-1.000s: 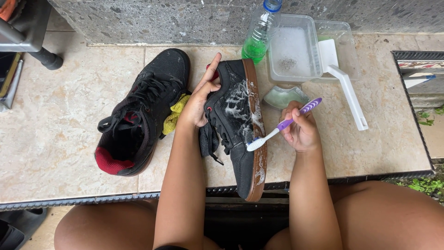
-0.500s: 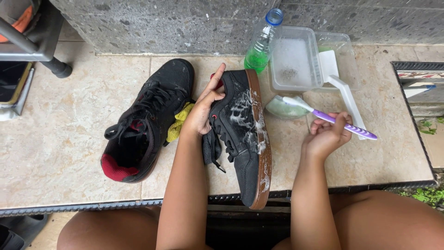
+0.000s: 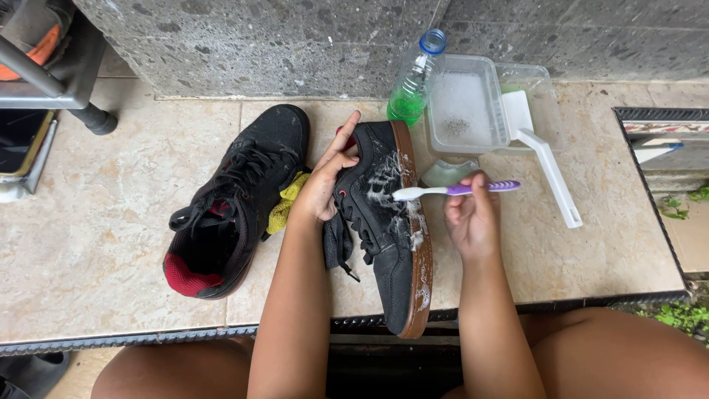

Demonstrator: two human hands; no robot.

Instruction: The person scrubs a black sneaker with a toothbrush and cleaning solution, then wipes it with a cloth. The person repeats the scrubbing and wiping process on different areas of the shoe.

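At the bottom of the frame the person's bare thighs framed both forearms. Just above, in the centre, a black shoe (image 3: 388,229) stood tipped on its side at the tiled ledge's (image 3: 103,244) front edge, brown sole turned right, apparently so its soapy flank faced the brush. The left hand (image 3: 325,185) was spread wide against the shoe's collar, fingers extended, seemingly bracing it. The right hand (image 3: 473,218) was closed around a purple-handled toothbrush (image 3: 454,190), its white head touching the suds near the sole. Left of centre a second black shoe (image 3: 229,203) with red lining lay flat, a yellow cloth (image 3: 286,203) tucked between the two shoes. Farther up, near the stone wall, stood a clear bottle of green liquid (image 3: 410,85), a clear plastic tub (image 3: 465,107) and a white scoop (image 3: 543,159), all within reach.
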